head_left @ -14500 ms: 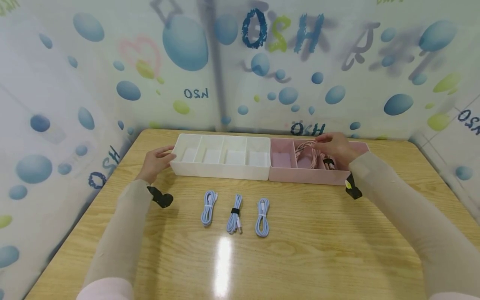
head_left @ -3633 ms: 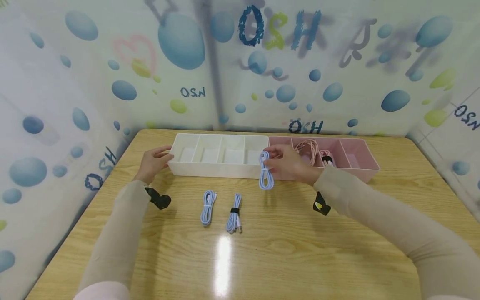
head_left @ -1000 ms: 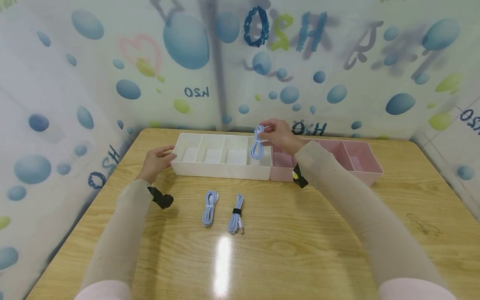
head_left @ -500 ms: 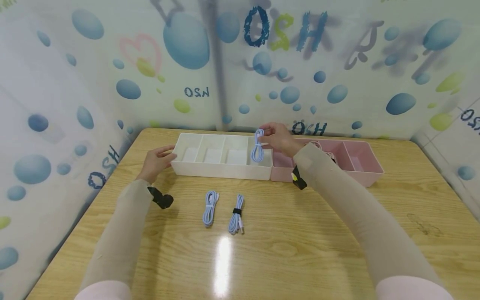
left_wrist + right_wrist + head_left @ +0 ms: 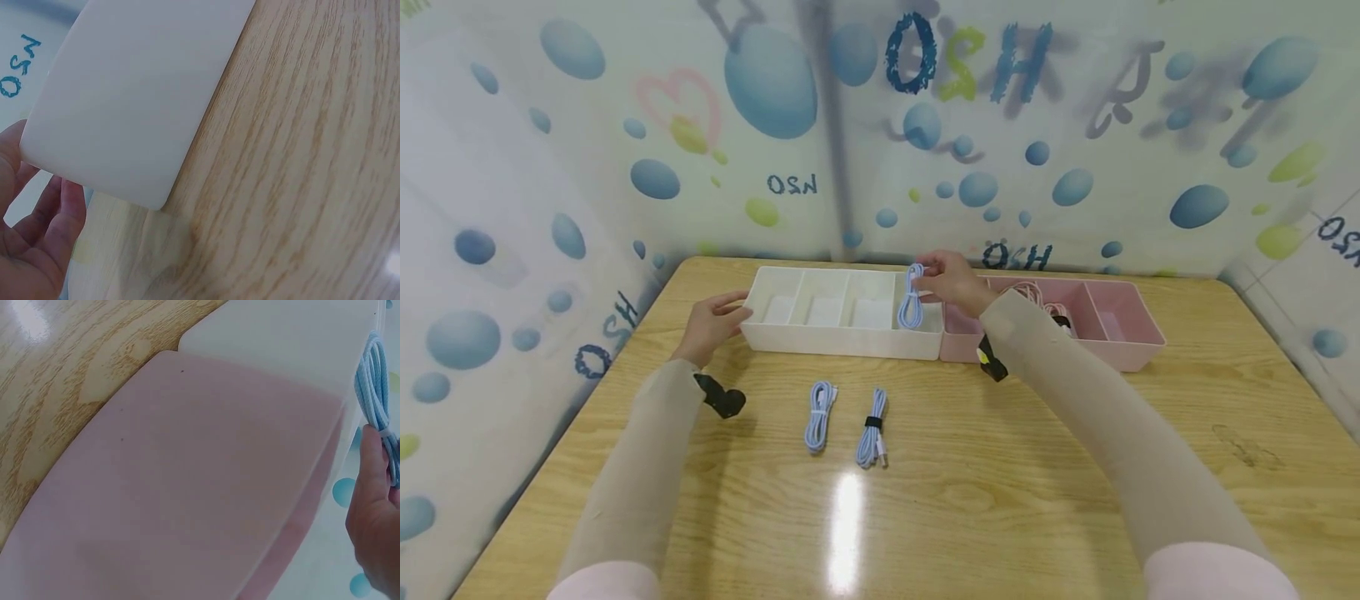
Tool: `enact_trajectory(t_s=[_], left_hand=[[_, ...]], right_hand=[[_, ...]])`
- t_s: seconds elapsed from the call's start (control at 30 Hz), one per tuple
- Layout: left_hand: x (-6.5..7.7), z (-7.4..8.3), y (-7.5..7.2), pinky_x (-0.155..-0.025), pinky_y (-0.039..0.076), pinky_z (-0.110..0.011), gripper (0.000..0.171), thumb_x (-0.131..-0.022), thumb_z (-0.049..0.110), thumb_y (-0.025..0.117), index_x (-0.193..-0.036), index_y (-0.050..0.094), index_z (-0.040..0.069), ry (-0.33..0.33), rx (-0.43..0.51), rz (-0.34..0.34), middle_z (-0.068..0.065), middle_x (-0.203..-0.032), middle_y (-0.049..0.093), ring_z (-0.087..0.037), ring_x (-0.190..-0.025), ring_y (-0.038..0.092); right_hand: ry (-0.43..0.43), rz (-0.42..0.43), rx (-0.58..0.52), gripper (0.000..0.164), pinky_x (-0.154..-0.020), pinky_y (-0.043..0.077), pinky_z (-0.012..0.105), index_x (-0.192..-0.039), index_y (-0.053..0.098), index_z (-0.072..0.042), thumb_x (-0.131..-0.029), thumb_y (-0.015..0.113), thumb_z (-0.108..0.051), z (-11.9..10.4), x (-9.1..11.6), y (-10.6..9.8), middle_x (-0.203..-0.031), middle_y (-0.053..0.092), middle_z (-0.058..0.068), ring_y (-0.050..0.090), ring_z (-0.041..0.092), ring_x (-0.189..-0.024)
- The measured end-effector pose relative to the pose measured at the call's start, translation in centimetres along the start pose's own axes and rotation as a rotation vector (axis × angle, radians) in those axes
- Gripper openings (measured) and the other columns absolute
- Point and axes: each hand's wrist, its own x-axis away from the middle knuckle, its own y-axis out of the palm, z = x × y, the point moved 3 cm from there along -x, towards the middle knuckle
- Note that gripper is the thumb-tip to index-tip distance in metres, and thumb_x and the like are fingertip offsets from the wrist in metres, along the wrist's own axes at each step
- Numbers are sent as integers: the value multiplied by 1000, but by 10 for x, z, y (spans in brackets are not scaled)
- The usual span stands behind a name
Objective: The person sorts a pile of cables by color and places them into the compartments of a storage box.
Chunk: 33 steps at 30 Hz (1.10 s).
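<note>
Coiled blue cable (image 5: pixel 912 293) hangs pinched at the right fingers' (image 5: pixel 373 465) tips.

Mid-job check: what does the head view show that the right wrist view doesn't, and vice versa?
Head only: the left hand touching the white box's end, two blue cables on the table, and pink cables in the pink box.

Right wrist only: small dark specks on the pink box's outer wall.

Both: the right hand holding a third cable, both boxes, the table.

pale-blue cable (image 5: pixel 911 297) | coiled, tied | held near-upright | at white box (image 5: pixel 842 340), right end
</note>
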Motion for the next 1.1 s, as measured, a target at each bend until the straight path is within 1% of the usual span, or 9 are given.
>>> enact_trajectory(t_s=[0.33,0.6,0.83,1.1], left_hand=[[-1,-1,-1,-91,40,-42,50,-90,21,52,-134,37,3,7,-15,-5,-23,-132,38,-32,-117,40],[-2,-1,0,-91,41,-42,49,-90,19,52,-134,38,3,2,-18,4,-22,-131,39,-31,-117,41],[-1,0,1,-91,41,-42,48,-90,18,51,-134,38,3,6,-26,9,-22,-131,39,-31,-116,41],[-1,0,1,-91,42,-40,48,-89,19,53,-133,39,3,0,-10,15,-22,-131,39,-31,-116,41]], right_hand=[[-12,-12,-25,37,-80,49,38,-122,43,-1,-86,54,-1,3,3,5,-102,46,15,53,26,-93],[-1,-16,-1,40,-82,48,39,-124,43,-3,-86,56,-3,6,2,8,-107,47,16,53,28,-96],[1,-27,29,41,-81,49,38,-125,42,-3,-86,56,-3,5,0,11,-109,47,16,53,28,-96],[12,-50,50,43,-77,50,34,-126,42,-3,-86,56,-3,5,-4,12,-108,46,16,53,27,-95]])
